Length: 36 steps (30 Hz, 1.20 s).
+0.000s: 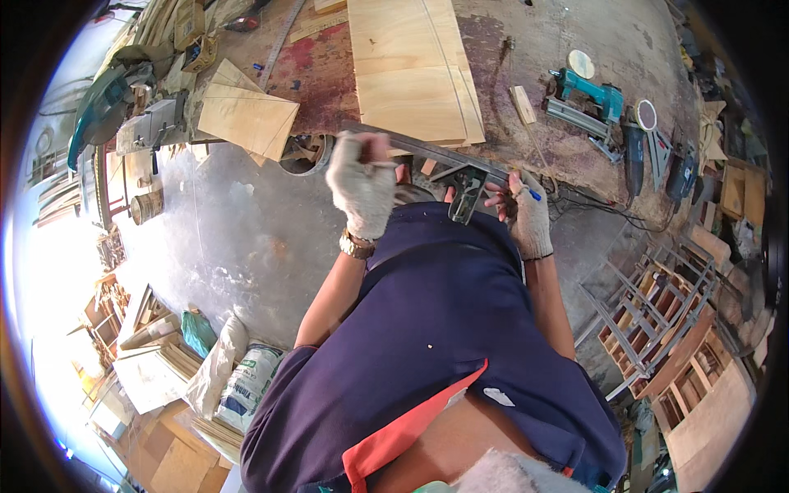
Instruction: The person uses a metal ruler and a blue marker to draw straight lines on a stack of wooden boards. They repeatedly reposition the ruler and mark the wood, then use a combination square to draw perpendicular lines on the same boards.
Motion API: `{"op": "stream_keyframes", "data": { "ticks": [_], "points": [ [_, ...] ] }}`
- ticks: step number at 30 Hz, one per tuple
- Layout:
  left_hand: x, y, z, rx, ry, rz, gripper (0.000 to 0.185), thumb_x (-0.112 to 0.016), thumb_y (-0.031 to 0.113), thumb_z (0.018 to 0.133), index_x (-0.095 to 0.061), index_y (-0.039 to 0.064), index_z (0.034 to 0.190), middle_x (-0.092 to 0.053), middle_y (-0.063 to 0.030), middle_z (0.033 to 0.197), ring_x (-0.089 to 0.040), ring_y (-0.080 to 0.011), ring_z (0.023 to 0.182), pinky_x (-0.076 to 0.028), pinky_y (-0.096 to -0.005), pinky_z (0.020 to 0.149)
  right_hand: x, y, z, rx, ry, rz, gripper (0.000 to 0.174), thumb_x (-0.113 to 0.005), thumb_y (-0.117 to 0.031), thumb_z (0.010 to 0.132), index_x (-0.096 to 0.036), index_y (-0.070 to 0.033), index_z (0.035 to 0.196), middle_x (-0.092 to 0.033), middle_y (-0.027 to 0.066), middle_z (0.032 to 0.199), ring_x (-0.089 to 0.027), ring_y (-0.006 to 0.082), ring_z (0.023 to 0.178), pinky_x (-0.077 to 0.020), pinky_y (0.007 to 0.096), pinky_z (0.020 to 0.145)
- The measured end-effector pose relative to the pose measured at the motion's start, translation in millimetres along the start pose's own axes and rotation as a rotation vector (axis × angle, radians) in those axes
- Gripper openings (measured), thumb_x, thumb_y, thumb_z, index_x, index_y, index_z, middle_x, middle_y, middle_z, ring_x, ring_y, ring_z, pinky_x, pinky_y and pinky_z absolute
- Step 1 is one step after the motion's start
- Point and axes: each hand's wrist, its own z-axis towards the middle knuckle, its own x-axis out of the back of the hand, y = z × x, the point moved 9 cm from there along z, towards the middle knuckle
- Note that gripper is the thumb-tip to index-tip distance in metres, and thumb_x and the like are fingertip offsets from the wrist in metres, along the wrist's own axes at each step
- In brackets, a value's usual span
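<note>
My left hand (362, 179), in a fingerless knit glove with a metal watch at the wrist, is at one end of the blade of a combination square (425, 148). Its fingers are curled around the blade's end. My right hand (527, 206), gloved alike, grips the other end near the square's head (467, 192); a blue pen or pencil (535, 195) sticks out between its fingers. Just beyond the square, light plywood sheets (413, 92) with a dark line along them lie on the workbench, reaching its near edge. The blade overlaps their near end in the view.
The stained workbench (320, 98) holds smaller plywood pieces (246, 117), a teal nail gun (588, 95), a wood strip (523, 105) and a black power tool (633, 160). A miter saw (98, 111) stands left. Cables (607, 212) hang below the bench; a metal frame (653, 302) stands right.
</note>
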Motion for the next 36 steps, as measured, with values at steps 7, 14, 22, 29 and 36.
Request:
{"op": "stream_keyframes", "data": {
  "ticks": [7, 14, 22, 29, 36],
  "points": [
    [-7, -110, -12, 0.726, -0.022, -0.440, 0.023, -0.072, 0.024, 0.102, -0.059, 0.006, 0.110, -0.057, 0.0026, 0.087, -0.052, -0.0054, 0.070, -0.045, -0.0220, 0.062, 3, 12, 4, -0.019, 0.051, 0.050, 0.024, -0.058, -0.030, 0.110, -0.059, -0.006, 0.108, -0.077, 0.0211, 0.100, -0.076, 0.0221, 0.069, -0.0499, 0.0243, 0.043],
    [-33, -116, -10, 0.791, -0.132, -0.619, 0.014, -0.068, 0.017, 0.103, -0.059, 0.009, 0.108, -0.061, 0.0029, 0.093, -0.054, -0.0073, 0.063, -0.052, -0.0253, 0.060, 2, 14, 6, -0.033, 0.094, 0.026, 0.025, -0.060, -0.031, 0.109, -0.058, -0.006, 0.108, -0.077, 0.0205, 0.099, -0.076, 0.0225, 0.067, -0.0489, 0.0250, 0.042],
    [-31, -122, 0, 0.631, -0.168, -0.582, 0.015, -0.068, 0.015, 0.102, -0.057, 0.008, 0.096, -0.060, 0.0004, 0.086, -0.057, -0.0082, 0.065, -0.054, -0.0263, 0.059, 4, 10, 12, -0.013, 0.131, 0.019, 0.024, -0.062, -0.030, 0.108, -0.058, -0.006, 0.106, -0.077, 0.0214, 0.097, -0.075, 0.0217, 0.064, -0.0468, 0.0245, 0.041],
    [-31, -127, -2, 0.705, -0.193, -0.522, 0.015, -0.068, 0.016, 0.103, -0.057, 0.009, 0.095, -0.060, 0.0001, 0.087, -0.059, -0.0098, 0.070, -0.056, -0.0292, 0.063, 6, 5, 17, -0.011, 0.189, 0.013, 0.023, -0.060, -0.026, 0.108, -0.057, -0.006, 0.098, -0.076, 0.0235, 0.095, -0.073, 0.0216, 0.059, -0.0433, 0.0246, 0.038],
    [-30, -111, -3, 0.738, -0.139, -0.632, 0.018, -0.069, 0.018, 0.102, -0.059, 0.006, 0.093, -0.059, 0.0005, 0.089, -0.056, -0.0092, 0.071, -0.055, -0.0298, 0.063, 1, -8, 24, 0.037, 0.261, 0.002, 0.020, -0.061, -0.024, 0.108, -0.059, -0.004, 0.105, -0.076, 0.0213, 0.091, -0.069, 0.0178, 0.057, -0.0401, 0.0242, 0.038]
  ]
}}
